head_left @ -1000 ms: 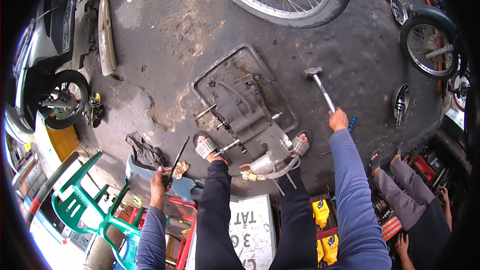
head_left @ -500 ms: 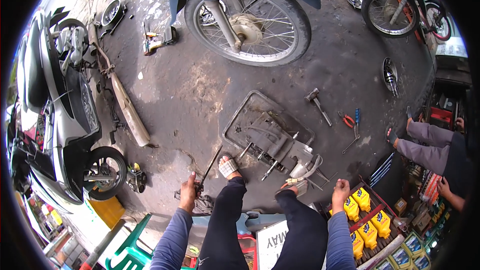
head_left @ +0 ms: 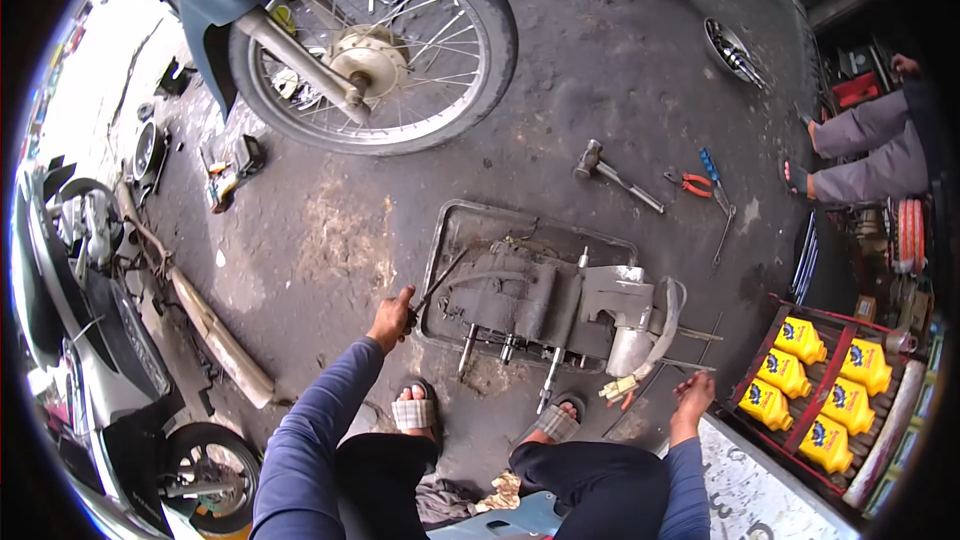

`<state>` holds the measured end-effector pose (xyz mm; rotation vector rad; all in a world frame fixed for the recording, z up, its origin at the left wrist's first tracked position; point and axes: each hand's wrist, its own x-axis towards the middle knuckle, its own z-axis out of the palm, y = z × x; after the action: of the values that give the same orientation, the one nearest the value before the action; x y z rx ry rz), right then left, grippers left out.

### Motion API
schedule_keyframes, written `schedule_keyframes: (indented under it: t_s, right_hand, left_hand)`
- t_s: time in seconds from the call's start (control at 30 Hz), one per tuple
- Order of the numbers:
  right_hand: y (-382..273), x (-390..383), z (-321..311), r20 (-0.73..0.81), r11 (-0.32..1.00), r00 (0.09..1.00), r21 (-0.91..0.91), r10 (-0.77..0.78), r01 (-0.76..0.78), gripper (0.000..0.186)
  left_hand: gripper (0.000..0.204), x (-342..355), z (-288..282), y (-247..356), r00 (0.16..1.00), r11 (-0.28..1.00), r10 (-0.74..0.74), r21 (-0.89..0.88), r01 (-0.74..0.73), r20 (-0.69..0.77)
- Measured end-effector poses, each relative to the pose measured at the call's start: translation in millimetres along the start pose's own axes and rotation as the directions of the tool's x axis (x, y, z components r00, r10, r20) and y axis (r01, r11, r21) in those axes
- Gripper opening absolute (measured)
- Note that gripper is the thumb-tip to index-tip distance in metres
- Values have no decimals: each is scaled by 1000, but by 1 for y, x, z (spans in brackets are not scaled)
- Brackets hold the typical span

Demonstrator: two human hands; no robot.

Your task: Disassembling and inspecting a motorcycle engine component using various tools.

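A grey, greasy motorcycle engine [head_left: 520,290] lies in a shallow metal tray [head_left: 545,212] on the floor in front of me. Bolts or shafts stick out of its near side, and a cable with a pale connector [head_left: 622,387] hangs at its right end. My left hand [head_left: 392,320] is closed around a long thin dark rod-shaped tool [head_left: 442,277]; the tool's grip is hidden in the fist. Its tip reaches over the engine's left end. My right hand [head_left: 692,402] hovers right of the connector, fingers loosely curled, with nothing visible in them.
Beyond the tray lie a hammer [head_left: 618,178], orange-handled pliers [head_left: 692,183] and a blue-handled tool [head_left: 712,168]. A crate of yellow bottles [head_left: 800,395] stands at right. A motorcycle wheel [head_left: 375,60] rises ahead. An exhaust pipe [head_left: 215,330] lies left. Another person's legs [head_left: 870,155] show far right.
My left hand has moved forward, bringing the tool from beside my foot to over the engine's left end. My view has shifted; my feet have drawn back. The right hand's fingers look slightly looser.
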<state>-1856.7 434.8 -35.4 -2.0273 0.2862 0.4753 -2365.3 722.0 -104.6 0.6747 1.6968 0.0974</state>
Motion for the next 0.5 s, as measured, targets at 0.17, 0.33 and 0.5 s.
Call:
schedule_keyframes:
  t_s: [0.17,0.33,0.5]
  right_hand:
    - [-6,16,30,-77,880,941,336,-329,335,18]
    - [4,-13,29,-16,708,841,532,-540,465,19]
    - [8,-63,20,197,545,517,450,-833,707,15]
  left_hand:
    - [62,54,27,-16,970,995,96,-43,-88,225]
    - [57,51,6,-9,899,836,238,394,-382,368]
    - [21,-41,-26,68,549,419,812,456,-785,198]
